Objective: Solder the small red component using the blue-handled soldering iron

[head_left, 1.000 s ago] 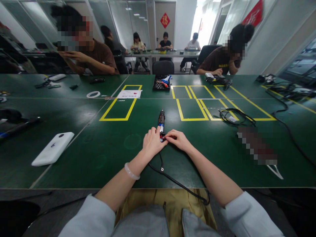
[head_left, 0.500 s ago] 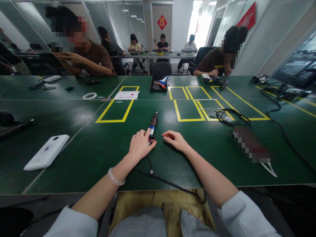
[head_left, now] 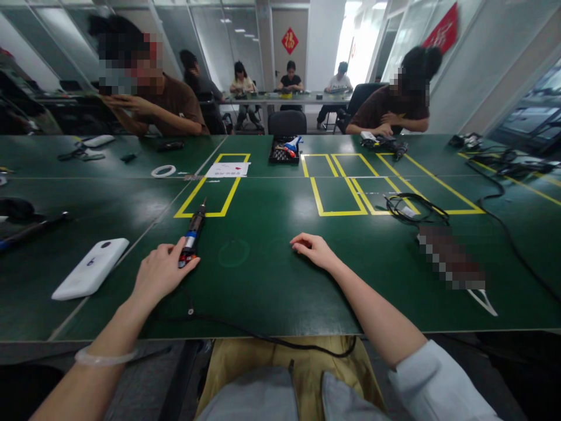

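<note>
A corded electric screwdriver [head_left: 191, 237] with a dark body and a blue band lies on the green table, its thin bit pointing away from me at the yellow-taped rectangle on the left. My left hand [head_left: 164, 269] is closed around its rear end, thumb on the near side. From there a black cable [head_left: 263, 338] trails along the table's front edge and dips over it. To the right, my right hand [head_left: 315, 250] rests on the table with loosely bent fingers and nothing in it. A white rounded case [head_left: 91, 269] lies left of my left hand.
Yellow tape [head_left: 342, 213] marks several rectangles. Farther back are a black tray of small items [head_left: 284, 151], a paper sheet [head_left: 228, 170] and a tape roll [head_left: 163, 171]. Coiled black cable [head_left: 416, 207] and a blurred-out item [head_left: 453, 257] lie right. Co-workers sit across the table.
My left hand has moved the electric screwdriver left across the table, toward the white case, with the cable drawn along. My right hand has stayed almost in place.
</note>
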`<state>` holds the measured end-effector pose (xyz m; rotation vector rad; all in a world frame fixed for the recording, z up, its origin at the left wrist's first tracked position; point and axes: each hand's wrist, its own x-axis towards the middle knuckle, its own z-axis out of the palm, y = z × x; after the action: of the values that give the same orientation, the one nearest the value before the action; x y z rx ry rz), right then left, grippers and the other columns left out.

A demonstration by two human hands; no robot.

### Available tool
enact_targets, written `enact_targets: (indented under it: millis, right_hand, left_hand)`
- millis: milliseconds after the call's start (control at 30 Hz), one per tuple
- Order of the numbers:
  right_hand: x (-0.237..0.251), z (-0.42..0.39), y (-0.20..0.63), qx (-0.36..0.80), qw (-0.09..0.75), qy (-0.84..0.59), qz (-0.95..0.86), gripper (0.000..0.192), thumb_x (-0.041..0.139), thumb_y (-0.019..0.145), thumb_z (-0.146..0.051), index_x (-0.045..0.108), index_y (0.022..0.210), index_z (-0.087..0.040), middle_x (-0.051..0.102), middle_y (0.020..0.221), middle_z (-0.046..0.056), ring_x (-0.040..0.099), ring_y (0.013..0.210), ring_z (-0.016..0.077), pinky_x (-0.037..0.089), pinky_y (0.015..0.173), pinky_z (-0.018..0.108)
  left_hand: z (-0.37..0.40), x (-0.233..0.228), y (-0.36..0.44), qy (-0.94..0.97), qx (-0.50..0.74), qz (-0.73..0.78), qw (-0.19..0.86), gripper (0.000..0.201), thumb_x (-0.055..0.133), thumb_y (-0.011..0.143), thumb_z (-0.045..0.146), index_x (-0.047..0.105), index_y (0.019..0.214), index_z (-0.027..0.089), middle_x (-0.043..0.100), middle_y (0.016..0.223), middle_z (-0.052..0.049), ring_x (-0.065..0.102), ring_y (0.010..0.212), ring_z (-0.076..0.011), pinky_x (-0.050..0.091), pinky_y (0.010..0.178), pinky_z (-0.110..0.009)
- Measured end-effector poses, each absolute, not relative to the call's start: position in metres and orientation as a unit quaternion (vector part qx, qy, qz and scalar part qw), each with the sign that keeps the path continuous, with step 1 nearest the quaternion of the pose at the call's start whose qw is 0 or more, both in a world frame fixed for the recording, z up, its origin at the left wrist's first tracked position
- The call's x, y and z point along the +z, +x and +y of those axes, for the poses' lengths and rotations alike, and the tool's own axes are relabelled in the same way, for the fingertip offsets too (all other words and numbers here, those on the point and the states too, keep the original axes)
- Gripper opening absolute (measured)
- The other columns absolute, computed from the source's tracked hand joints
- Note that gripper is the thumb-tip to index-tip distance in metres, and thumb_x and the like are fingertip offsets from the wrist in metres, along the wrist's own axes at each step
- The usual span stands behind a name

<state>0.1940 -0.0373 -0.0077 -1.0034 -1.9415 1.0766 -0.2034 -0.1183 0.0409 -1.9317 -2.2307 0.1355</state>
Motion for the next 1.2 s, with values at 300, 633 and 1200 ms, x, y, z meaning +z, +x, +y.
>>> enact_targets:
  millis: [300,633,1200]
  right_hand:
    - [-0.004,-0.039,0.193,0.422,0.339,-0.389,-0.745,0.022,0.055,0.085,-0.029,0.068,0.098,-0.016,0.069,0.081,0.004,0.061,0.07,0.0141,0.049,0.07,0.028]
    - [-0.006,-0.037,0.192,0.42,0.337,-0.384,-0.75,0.021,0.055,0.085,-0.028,0.068,0.097,-0.016,0.07,0.082,0.004,0.062,0.071,0.0143,0.048,0.071,0.028]
    - [-0.003,-0.039,0.191,0.451,0.345,-0.371,-0.735,0.023,0.057,0.084,-0.03,0.065,0.1,-0.016,0.068,0.082,0.003,0.061,0.069,0.0131,0.048,0.069,0.027]
  left_hand:
    - [-0.125,0.047,-0.277,-0.582,0.107,-0.804,0.062,0.068,0.029,0.089,0.061,0.03,0.145,0.022,0.049,0.133,-0.015,0.05,0.11,-0.0293,0.039,0.087,-0.034]
    - [-0.14,0.054,-0.238,-0.626,0.095,-0.754,0.175,0.029,0.04,0.087,0.039,0.056,0.099,0.018,0.062,0.108,-0.009,0.054,0.098,-0.0239,0.04,0.085,-0.03]
    - [-0.083,0.075,-0.062,-0.749,-0.252,-0.578,-0.203,0.038,0.039,0.09,0.045,0.055,0.115,0.021,0.065,0.086,-0.002,0.061,0.079,-0.0166,0.044,0.075,-0.028]
